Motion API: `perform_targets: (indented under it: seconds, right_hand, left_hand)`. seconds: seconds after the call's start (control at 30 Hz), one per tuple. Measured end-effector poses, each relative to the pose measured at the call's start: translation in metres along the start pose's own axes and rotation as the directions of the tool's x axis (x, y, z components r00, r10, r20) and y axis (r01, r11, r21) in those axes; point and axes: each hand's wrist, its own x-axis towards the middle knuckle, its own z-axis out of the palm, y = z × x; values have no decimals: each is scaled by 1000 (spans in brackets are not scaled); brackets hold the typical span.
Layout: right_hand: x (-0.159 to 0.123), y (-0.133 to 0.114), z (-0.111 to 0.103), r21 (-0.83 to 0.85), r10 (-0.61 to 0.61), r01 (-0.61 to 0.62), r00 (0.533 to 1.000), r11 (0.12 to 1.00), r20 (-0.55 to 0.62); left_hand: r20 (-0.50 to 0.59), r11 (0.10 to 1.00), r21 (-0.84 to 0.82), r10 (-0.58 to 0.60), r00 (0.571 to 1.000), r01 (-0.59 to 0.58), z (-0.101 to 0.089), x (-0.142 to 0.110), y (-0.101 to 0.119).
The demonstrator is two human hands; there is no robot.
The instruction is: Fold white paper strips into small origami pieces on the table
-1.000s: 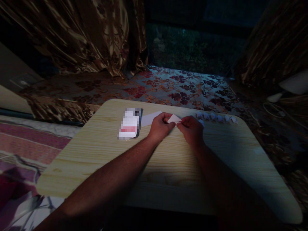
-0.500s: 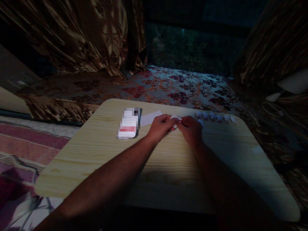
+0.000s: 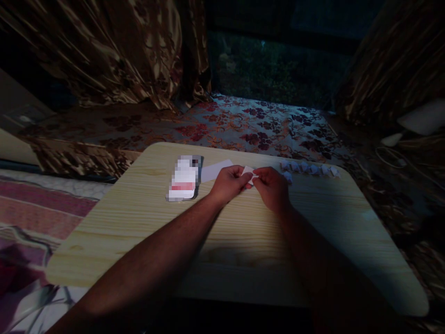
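Note:
Above the far half of the wooden table (image 3: 146, 227), my left hand (image 3: 230, 183) is closed on a small folded piece of white paper (image 3: 248, 170), with the thumb on its face. My right hand (image 3: 273, 188) pinches the right side of the same paper between thumb and fingers. Both hands nearly meet at the paper, and the fingers hide part of it. A flat white paper strip (image 3: 213, 170) lies just beyond and left of my left hand. Close to my right hand rests a small folded paper piece (image 3: 288, 176).
Several small folded paper pieces (image 3: 309, 168) stand in a row along the table's far right edge. A phone (image 3: 183, 178), blurred out, lies left of the paper strip. Behind the table is a ledge with floral cloth (image 3: 267, 125); curtains (image 3: 139, 51) hang above it.
My fingers have shifted slightly on the folded paper, and more of its white face now shows between the hands. The whole view has moved a little.

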Motion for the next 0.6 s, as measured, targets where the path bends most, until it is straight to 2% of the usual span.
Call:
perform_targets:
  seconds: [0.23,0.6]
  right_hand:
    - [1,5,-3,-50,-43,41,998,998,-48]
    - [2,11,-2,-25,-35,34,999,999,-42]
  left_hand:
    - [94,998,-69,3,996,3,-1,-2,3]
    - [26,1000,11,-10,1000,10,2,-4,3]
